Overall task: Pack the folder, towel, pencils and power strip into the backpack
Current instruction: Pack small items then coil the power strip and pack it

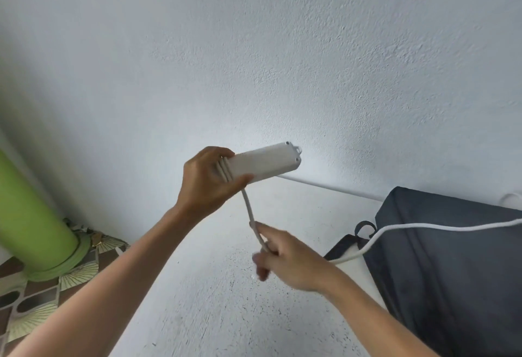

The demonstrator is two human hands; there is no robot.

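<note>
Head camera view, looking forward and slightly down. At the centre of the frame, the left hand [209, 181] grasps one end of a white power strip [265, 163], fingers and thumb curled around it, with a few turns of cord already wound across that end. The strip is held in the air, its far end pointing to the upper right.

Just below, at lower centre, the right hand [285, 257] pinches the white cord [423, 226], slightly blurred. From there the cord trails right, across the dark grey backpack [440, 257] at the lower right edge of the frame.

The step in hand appears to be coiling the cord around the strip before packing it. The next move likely calls for another loop over the strip, keeping the cord taut so the turns stay neat, and drawing in the slack lying on the backpack. Whether the backpack is open cannot be told. The folder, towel and pencils are not in view.

The backpack rests on a white speckled surface [197, 286] against a pale textured wall [254, 45]. At lower left stand a green column [31, 215] and patterned floor tiles [42, 300].
</note>
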